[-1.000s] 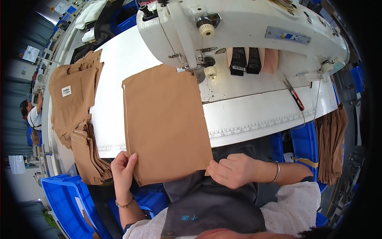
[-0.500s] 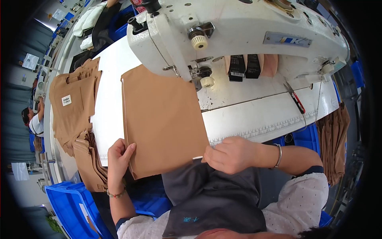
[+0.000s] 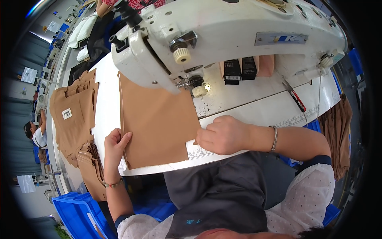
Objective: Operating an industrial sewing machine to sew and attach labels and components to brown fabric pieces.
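Note:
A flat brown fabric panel [image 3: 157,119] lies on the white sewing table, its upper right part under the head of a white sewing machine [image 3: 223,32]. My left hand [image 3: 115,144] holds the panel's left edge near the lower corner, thumb on top and fingers curled at the edge. At the lower right edge my right hand [image 3: 223,135] is closed in a pinch on the fabric, a small brown bit showing below the fingers. The needle area is partly hidden by the presser parts and a cream knob [image 3: 199,91].
Brown cut pieces [image 3: 73,115] are stacked at the left, more [image 3: 336,135] hang at the far right. Red-handled snips [image 3: 296,99] and black labels [image 3: 232,71] lie on the table. A ruler strip [image 3: 207,152] runs along its front. Blue bins [image 3: 75,215] stand below.
Both hands have moved away from my body with the panel. Its lower edge, which hung over the table's front, now lies on the tabletop, and the ruler shows beside its lower right corner.

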Available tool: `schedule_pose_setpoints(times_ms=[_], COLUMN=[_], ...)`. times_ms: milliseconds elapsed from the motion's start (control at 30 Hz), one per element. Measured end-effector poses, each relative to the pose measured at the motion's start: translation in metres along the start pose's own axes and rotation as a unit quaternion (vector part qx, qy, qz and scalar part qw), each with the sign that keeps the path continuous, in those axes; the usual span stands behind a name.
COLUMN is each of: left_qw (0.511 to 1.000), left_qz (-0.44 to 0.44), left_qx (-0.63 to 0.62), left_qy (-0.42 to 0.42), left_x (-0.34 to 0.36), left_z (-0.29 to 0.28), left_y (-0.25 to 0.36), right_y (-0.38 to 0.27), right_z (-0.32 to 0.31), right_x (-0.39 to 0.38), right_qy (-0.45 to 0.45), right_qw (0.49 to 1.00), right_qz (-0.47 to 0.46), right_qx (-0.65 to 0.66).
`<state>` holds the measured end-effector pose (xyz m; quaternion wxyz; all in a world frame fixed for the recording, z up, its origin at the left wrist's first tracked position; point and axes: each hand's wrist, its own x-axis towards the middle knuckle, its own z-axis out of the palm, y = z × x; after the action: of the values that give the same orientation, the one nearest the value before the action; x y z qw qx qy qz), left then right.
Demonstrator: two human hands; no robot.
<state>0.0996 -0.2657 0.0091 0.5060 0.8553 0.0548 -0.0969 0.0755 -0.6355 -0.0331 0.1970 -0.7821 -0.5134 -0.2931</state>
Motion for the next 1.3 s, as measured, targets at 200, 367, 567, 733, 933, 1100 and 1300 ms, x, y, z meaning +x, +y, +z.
schedule_pose_setpoints(times_ms=[200,367,567,733,933,1100,1300], left_qw=[1.0,0.999,0.998,0.878,0.849,0.797,0.805], left_qz=[0.004,0.015,0.023,0.153,0.429,0.511,0.502], left_qx=[0.009,0.034,0.047,0.412,0.309,0.312,0.307], left_qy=[0.003,0.003,0.021,0.188,-0.012,-0.082,-0.08], left_x=[0.024,0.044,0.066,0.058,0.039,0.04,0.056], left_z=[-0.002,-0.005,-0.009,0.022,0.099,0.11,0.11], left_y=[0.005,0.007,0.005,0.04,0.073,0.055,0.054], right_y=[0.018,0.033,0.049,0.056,0.05,0.045,0.048], right_z=[0.012,0.02,0.018,0.022,0.007,-0.006,-0.008], right_x=[0.004,0.01,0.014,0.012,0.016,0.015,0.02], right_qy=[0.011,0.027,-0.041,-0.025,-0.098,-0.091,-0.092], right_qw=[1.0,0.999,0.999,0.995,0.986,0.979,0.976], right_qz=[0.025,0.036,0.032,0.095,0.133,0.164,0.187], right_qx=[0.014,0.014,-0.009,-0.03,0.027,0.084,0.063])
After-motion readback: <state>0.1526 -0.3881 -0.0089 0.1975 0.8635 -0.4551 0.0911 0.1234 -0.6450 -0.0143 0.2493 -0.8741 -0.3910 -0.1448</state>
